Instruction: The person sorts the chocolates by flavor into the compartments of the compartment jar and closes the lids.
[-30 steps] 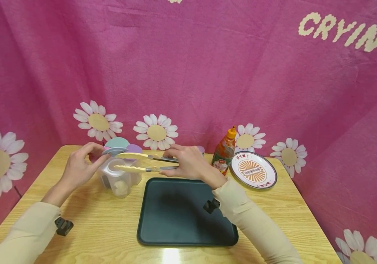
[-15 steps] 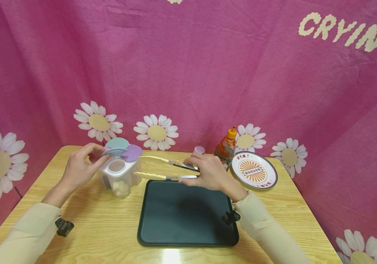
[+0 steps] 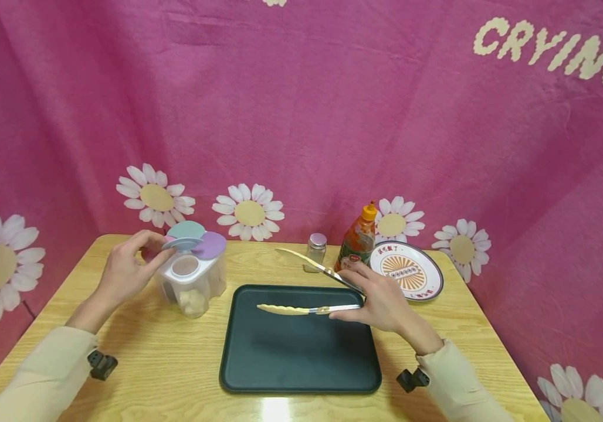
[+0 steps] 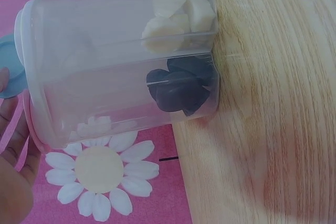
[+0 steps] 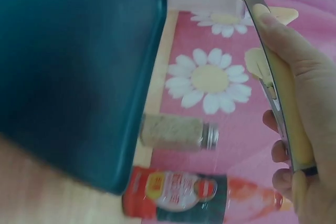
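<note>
On the left of the table stands a clear plastic container (image 3: 216, 275) with coloured flap lids. My left hand (image 3: 129, 262) pinches its blue-grey flap (image 3: 185, 243), raised beside a round opening. In the left wrist view, pale slices (image 4: 167, 29) and dark pieces (image 4: 181, 87) lie at the container's bottom in separate compartments. My right hand (image 3: 380, 299) grips metal tongs (image 3: 287, 309) with yellow tips, held over the dark tray (image 3: 301, 357). The tongs' arms are spread apart with nothing between the tips; the right wrist view shows the thumb on one arm and fingers round the other.
Behind the tray are a small glass shaker jar (image 3: 315, 249) and a red sauce bottle (image 3: 356, 243) with a yellow cap. A patterned round plate (image 3: 430, 287) is at the back right. A pink flowered cloth (image 3: 301, 117) hangs behind the table.
My right hand has drawn the tongs away from the container to the right, over the tray, and the tongs have spread wider. The left hand keeps its pinch on the flap.
</note>
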Action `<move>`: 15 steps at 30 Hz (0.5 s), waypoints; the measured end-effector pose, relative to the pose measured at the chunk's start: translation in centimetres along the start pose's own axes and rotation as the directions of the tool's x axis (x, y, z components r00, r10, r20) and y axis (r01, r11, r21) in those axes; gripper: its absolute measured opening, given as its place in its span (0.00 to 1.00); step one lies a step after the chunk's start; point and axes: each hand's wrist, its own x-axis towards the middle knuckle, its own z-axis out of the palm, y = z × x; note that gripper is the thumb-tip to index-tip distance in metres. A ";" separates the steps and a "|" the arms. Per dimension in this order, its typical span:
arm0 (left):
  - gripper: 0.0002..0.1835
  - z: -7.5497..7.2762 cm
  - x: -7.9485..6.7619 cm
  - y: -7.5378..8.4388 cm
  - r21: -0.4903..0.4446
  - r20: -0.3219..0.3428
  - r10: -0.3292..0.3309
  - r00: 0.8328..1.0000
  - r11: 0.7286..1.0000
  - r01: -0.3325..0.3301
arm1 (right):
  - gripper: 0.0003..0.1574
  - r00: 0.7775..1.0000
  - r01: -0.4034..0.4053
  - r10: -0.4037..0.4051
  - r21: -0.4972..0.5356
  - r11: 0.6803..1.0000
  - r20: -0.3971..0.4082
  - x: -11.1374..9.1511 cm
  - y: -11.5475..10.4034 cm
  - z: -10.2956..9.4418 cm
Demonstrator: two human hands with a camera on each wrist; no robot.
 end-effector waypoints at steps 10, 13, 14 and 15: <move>0.12 0.0 -0.1 -0.1 0.008 -0.009 0.009 1.000 1.000 -0.009 | 0.51 0.986 -0.156 0.156 0.008 0.988 -0.053 -5.8 1.8 -1.5; 0.13 0.1 -0.1 -0.1 0.008 -0.018 0.020 1.000 1.000 -0.020 | 0.49 0.974 -0.223 0.222 -0.022 0.975 -0.050 -7.9 2.2 -2.1; 0.13 0.1 -0.1 -0.1 0.007 -0.021 0.022 1.000 1.000 -0.022 | 0.49 0.969 -0.245 0.243 -0.034 0.969 -0.051 -8.6 2.3 -2.3; 0.13 0.1 -0.1 -0.1 0.007 -0.022 0.024 0.999 1.000 -0.024 | 0.49 0.964 -0.262 0.259 -0.050 0.964 -0.058 -9.4 2.5 -2.6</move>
